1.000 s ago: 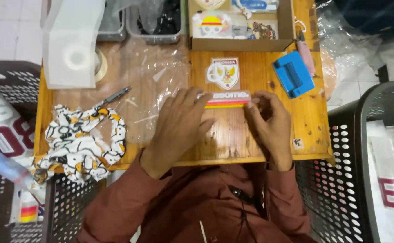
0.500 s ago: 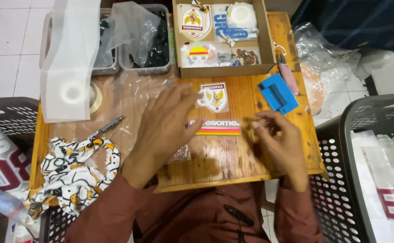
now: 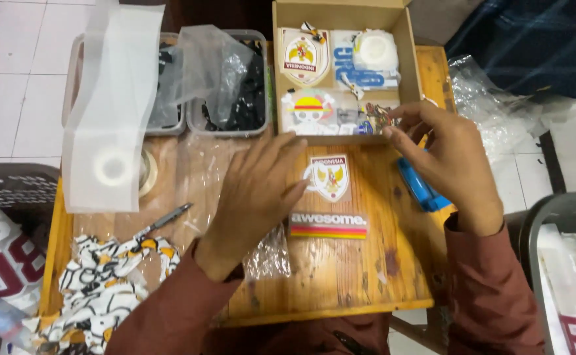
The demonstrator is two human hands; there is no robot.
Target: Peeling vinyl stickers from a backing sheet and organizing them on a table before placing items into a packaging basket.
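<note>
The left hand [image 3: 258, 190] lay open and flat on the wooden table [image 3: 340, 276], touching a shield sticker [image 3: 329, 176]. The right hand [image 3: 449, 161] pinched a small colourful sticker [image 3: 378, 118] (details unclear) at the cardboard box [image 3: 411, 59] front edge, above 1 blue tool [image 3: 419, 189].

A small colourful sticker [image 3: 375, 118] is pinched upright at the front edge of the open cardboard box [image 3: 411, 72]; a shield-shaped sticker [image 3: 329, 177] lies flat on the wooden table [image 3: 340, 276].
</note>
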